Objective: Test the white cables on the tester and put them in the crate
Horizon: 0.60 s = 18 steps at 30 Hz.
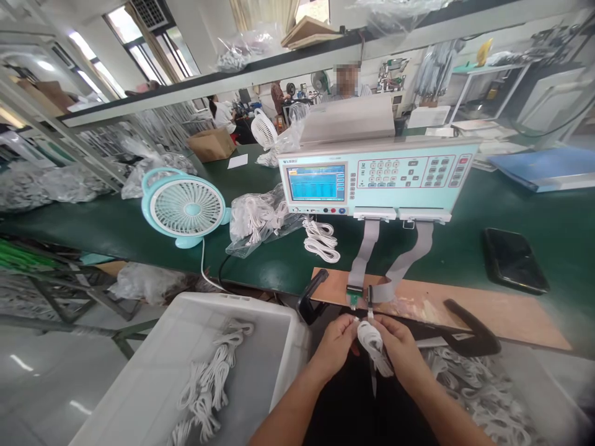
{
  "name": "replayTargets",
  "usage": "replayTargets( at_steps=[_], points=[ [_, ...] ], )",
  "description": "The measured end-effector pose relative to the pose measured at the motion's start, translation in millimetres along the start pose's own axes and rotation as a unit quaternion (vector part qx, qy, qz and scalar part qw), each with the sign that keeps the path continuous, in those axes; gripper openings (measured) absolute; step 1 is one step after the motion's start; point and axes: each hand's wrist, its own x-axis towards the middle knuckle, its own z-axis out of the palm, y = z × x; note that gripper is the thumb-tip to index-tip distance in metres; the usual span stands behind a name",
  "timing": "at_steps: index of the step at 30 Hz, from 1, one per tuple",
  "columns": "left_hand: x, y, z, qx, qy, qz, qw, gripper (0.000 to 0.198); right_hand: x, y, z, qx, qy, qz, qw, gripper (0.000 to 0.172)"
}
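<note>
Between my hands hangs a coiled white cable (370, 339), just in front of the board edge. My left hand (338, 342) is closed, its fingertips pinching a small end of the cable near a green connector board (354, 300). Closed as well, my right hand (397, 341) grips the other end at a dark upright connector (370, 297). Grey ribbon cables (365, 254) run from these connectors up to a light-blue tester (409, 173) with a lit screen. The exact plug contacts are partly hidden by my fingers.
On the left stands a white bin (186, 310) with several coiled cables. More cables lie at lower right (478, 390). A wooden board (437, 303) carries black clamps (312, 296). A blue fan (186, 207), bagged cables (260, 217), a loose coil (320, 240) and a phone (515, 259) rest on the green table.
</note>
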Motion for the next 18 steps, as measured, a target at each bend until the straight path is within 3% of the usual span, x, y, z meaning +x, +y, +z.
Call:
replayTargets(
  at_steps=[3,7,18],
  points=[
    [1,6,1.0,0.007,0.045,0.026,0.999,0.032,1,0,2,0.045,0.009,0.028,0.999,0.035],
    [4,8,7.4,0.013,0.123,0.029,0.992,0.03,4,1,0,0.044,0.008,0.012,0.999,0.036],
    [7,16,29.6,-0.065,0.23,0.008,0.971,0.025,9,9,-8,0.018,0.004,0.006,1.0,0.036]
  ],
)
